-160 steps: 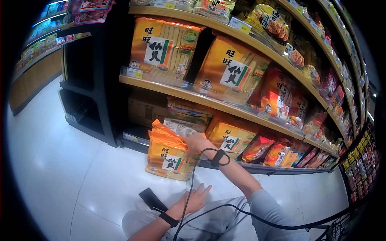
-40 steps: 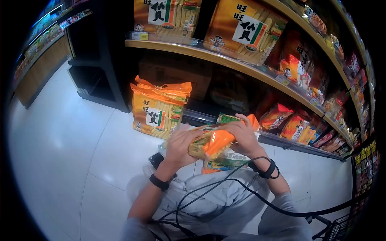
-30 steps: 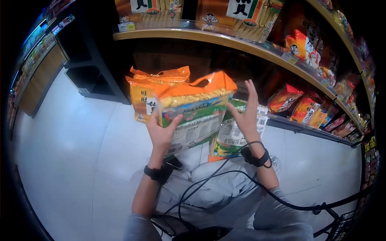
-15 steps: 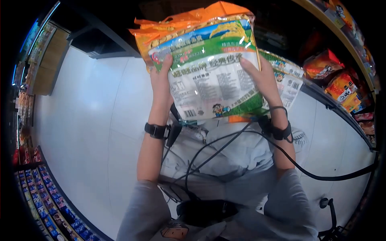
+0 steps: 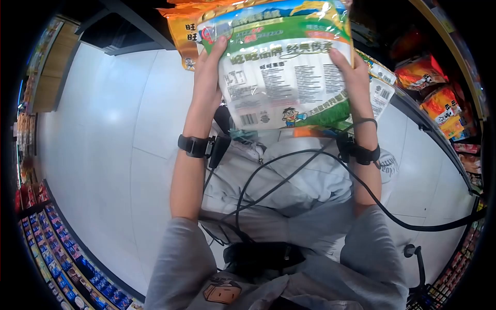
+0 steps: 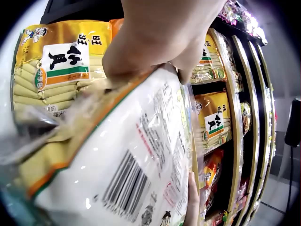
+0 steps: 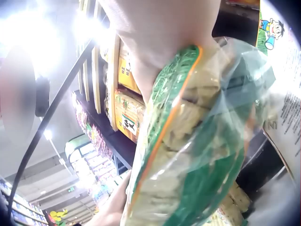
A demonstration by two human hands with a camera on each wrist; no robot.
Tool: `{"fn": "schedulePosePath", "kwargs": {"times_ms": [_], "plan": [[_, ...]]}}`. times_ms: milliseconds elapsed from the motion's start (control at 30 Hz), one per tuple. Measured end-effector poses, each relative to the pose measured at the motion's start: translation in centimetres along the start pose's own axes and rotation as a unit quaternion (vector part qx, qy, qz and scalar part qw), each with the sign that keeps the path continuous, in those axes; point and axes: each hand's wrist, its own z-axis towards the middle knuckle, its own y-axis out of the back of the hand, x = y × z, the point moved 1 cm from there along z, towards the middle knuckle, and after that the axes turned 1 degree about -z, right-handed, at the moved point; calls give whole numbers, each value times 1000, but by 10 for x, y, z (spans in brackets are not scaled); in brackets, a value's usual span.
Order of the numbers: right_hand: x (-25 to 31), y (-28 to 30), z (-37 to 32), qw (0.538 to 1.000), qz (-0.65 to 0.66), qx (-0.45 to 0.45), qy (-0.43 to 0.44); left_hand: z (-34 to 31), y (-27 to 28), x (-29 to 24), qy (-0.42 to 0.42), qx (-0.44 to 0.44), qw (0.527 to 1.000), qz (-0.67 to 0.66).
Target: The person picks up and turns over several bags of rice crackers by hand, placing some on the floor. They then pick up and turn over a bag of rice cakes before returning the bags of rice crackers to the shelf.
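Rice-cracker bag (image 5: 281,72), back panel showing.
Left hand (image 5: 208,72) and right hand (image 5: 351,77) grip its sides; white label, barcode, green band.

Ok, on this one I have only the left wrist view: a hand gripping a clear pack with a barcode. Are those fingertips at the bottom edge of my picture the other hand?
Observer: Yes. The head view shows the right hand gripping the right edge of the pack, and the left hand gripping its left edge.
Operator: Anything behind it on that side?
Observer: A second pack shows behind the right hand, barcode side out.
Operator: And below the hands?
Observer: The person's grey clothing, with a white tiled floor to the left of it.
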Motion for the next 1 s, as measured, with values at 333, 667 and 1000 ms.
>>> {"fn": "schedulePosePath", "kwargs": {"times_ms": [333,667,1000], "plan": [[7,50,5,952,189,-187,152,-29,-29,-5,145,94,975,137],[4,49,7,961,137,-198,136,-15,-21,26,85,114,977,156],[4,49,6,960,159,-196,121,-14,-19,28,86,108,978,159]]}}
